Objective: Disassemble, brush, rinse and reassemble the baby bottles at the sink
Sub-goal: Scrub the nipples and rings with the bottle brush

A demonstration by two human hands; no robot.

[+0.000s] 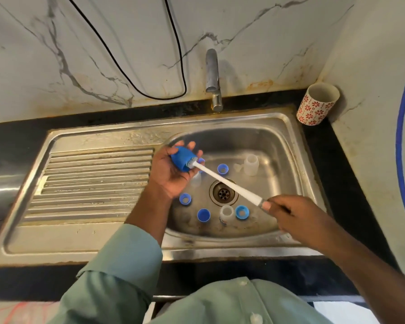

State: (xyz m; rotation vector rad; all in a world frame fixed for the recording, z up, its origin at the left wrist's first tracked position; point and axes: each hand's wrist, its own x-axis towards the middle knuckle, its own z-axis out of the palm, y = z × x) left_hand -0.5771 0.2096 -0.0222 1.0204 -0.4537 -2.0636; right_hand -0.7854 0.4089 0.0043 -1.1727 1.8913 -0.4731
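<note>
Above the steel sink point(288, 127), just left of centre frame, the left hand point(171, 174) lies palm up with its fingers curled round a blue bottle cap point(181, 158), the open mouth turned to the right. Into that mouth goes the bristled head of a white bottle brush point(225, 182); its long slim handle slants down to the right, where the right hand point(290, 213) pinches the end. On the basin floor around the drain point(223, 192) lie loose parts: three blue rings point(222, 169) point(185, 199) point(242, 212), one blue cap point(203, 215), and two clear bottle bodies, one upright toward the right point(251, 164) and one near the lower edge point(226, 213). Partly hidden under the left hand sits another clear piece point(196, 180), too blurred to name
</note>
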